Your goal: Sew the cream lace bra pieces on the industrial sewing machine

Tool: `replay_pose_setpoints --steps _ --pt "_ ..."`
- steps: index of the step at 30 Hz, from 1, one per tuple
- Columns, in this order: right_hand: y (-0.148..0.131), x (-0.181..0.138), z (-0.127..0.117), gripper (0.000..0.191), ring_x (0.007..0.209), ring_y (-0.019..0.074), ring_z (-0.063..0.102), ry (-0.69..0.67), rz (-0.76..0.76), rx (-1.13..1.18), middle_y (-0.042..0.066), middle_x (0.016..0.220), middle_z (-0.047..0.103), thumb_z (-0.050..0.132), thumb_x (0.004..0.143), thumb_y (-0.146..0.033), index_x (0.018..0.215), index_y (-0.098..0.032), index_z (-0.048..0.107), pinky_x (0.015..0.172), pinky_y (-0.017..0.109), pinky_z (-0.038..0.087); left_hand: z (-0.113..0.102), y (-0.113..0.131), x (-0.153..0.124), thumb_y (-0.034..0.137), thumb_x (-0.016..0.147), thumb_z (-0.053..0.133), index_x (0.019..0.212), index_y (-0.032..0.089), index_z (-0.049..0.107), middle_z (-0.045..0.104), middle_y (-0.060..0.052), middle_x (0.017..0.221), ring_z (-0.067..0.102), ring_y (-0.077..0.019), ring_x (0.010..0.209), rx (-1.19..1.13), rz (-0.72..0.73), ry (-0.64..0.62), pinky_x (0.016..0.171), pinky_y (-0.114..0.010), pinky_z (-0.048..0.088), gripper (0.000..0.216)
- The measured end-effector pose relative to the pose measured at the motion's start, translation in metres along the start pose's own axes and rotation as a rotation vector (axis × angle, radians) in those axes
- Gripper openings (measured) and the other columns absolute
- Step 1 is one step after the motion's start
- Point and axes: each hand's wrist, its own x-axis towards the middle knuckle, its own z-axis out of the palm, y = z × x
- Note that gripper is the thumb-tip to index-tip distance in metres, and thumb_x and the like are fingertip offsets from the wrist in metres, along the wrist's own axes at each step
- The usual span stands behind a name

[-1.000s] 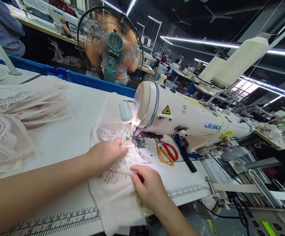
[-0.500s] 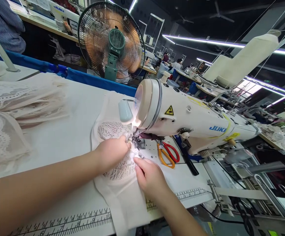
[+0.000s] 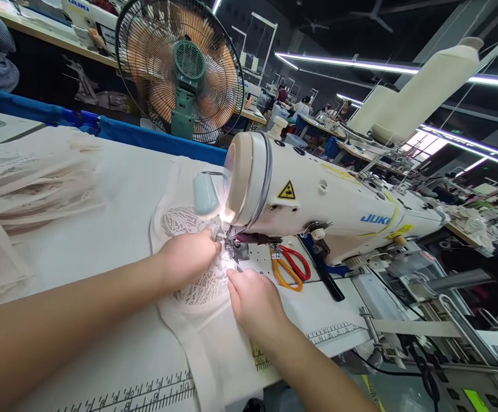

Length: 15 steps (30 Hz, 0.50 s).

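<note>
A white garment piece with lace panels (image 3: 201, 289) lies on the sewing table, partly under the needle area of a white sewing machine (image 3: 317, 194). My left hand (image 3: 191, 254) is closed on the lace cloth just left of the presser foot (image 3: 230, 246); its fingertips pinch the fabric. Nearer to me, my right hand (image 3: 255, 303) pinches the garment's right edge with thumb and forefinger. The machine's small lamp (image 3: 205, 194) lights the spot between both hands. The needle itself is hard to make out.
Scissors with orange and red handles (image 3: 289, 268) lie right of the needle area, beside a black bar-like tool (image 3: 330, 283). A pile of lace pieces (image 3: 38, 189) rests at the left. Behind the table stands a large fan (image 3: 184, 86). Measuring tape (image 3: 154, 395) runs along the front edge.
The whole view has shifted slightly, so the machine and fan appear further left. Both hands keep their grip on the garment near the presser foot, with little other movement.
</note>
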Motion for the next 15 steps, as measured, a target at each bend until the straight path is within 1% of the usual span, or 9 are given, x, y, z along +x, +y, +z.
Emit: replay_pose_setpoints --steps 2,4,7,9,11,13,15 --pt "-0.004 0.003 -0.003 0.026 0.065 0.0186 0.057 -0.029 0.027 -0.055 0.006 0.076 0.062 0.045 0.088 -0.018 0.103 -0.021 0.066 0.051 0.028 0.033 0.000 -0.003 0.004 0.017 0.090 0.025 0.110 0.015 0.066 0.059 -0.014 0.097 0.057 -0.0200 0.060 -0.007 0.003 0.017 0.045 -0.028 0.030 0.046" --pt "-0.007 0.006 -0.005 0.023 0.065 0.0184 0.057 -0.061 0.050 -0.092 0.006 0.077 0.062 0.045 0.087 -0.016 0.096 -0.020 0.066 0.049 0.028 0.030 0.001 -0.007 0.009 0.018 0.088 0.028 0.105 0.016 0.067 0.060 -0.013 0.098 0.060 -0.0221 0.065 -0.012 0.014 0.034 0.046 -0.029 0.033 0.042" --pt "-0.010 0.007 -0.009 0.023 0.069 0.0193 0.060 -0.100 0.070 -0.118 0.007 0.080 0.063 0.043 0.089 -0.015 0.095 -0.021 0.065 0.049 0.028 0.029 0.005 -0.014 0.011 0.017 0.083 0.034 0.107 0.017 0.066 0.061 -0.013 0.099 0.062 -0.0267 0.076 -0.033 0.029 0.083 0.053 -0.030 0.041 0.040" --pt "-0.010 0.005 -0.010 0.024 0.071 0.0199 0.060 -0.117 0.074 -0.118 0.007 0.082 0.063 0.043 0.089 -0.014 0.098 -0.022 0.064 0.049 0.028 0.029 0.009 -0.020 0.007 0.015 0.080 0.036 0.112 0.020 0.065 0.059 -0.014 0.112 0.063 -0.0282 0.084 -0.059 0.023 0.145 0.058 -0.032 0.046 0.043" --pt "-0.008 0.000 -0.010 0.027 0.073 0.0201 0.060 -0.108 0.067 -0.111 0.008 0.084 0.063 0.043 0.087 -0.011 0.102 -0.021 0.063 0.050 0.027 0.031 0.014 -0.026 -0.001 0.014 0.081 0.034 0.114 0.024 0.065 0.051 -0.014 0.130 0.062 -0.0285 0.095 -0.084 0.051 0.227 0.064 -0.034 0.049 0.046" --pt "-0.005 -0.009 -0.010 0.030 0.074 0.0200 0.059 -0.084 0.032 -0.104 0.009 0.084 0.062 0.045 0.084 -0.008 0.104 -0.021 0.063 0.052 0.027 0.032 0.019 -0.031 -0.013 0.019 0.086 0.033 0.111 0.025 0.066 0.045 -0.013 0.139 0.057 -0.0298 0.108 -0.100 0.152 0.302 0.076 -0.038 0.051 0.042" --pt "-0.002 -0.018 -0.009 0.033 0.073 0.0196 0.058 -0.081 -0.016 -0.093 0.008 0.083 0.061 0.047 0.080 -0.006 0.105 -0.021 0.062 0.052 0.027 0.033 0.023 -0.032 -0.026 0.036 0.089 0.040 0.115 0.023 0.065 0.042 -0.015 0.143 0.047 -0.0339 0.122 -0.100 0.251 0.328 0.093 -0.047 0.045 0.038"
